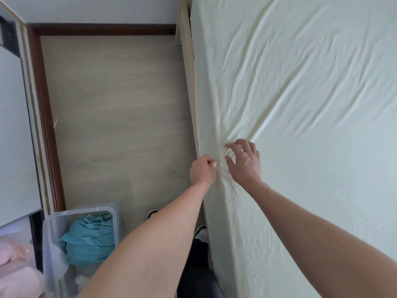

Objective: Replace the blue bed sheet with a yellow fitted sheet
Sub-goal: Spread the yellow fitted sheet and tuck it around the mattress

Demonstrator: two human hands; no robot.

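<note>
Yellow fitted sheet covers the bed — left hand pinches its edge, right hand spread flat beside it. Left of the bed, clear bin holds the blue bed sheet.

No text, label, brand, number or sign can be read anywhere in the view; nothing legible is carried by any of the things seen.

arms bare, no sleeves | dark trousers | blk/wht shoes
</note>
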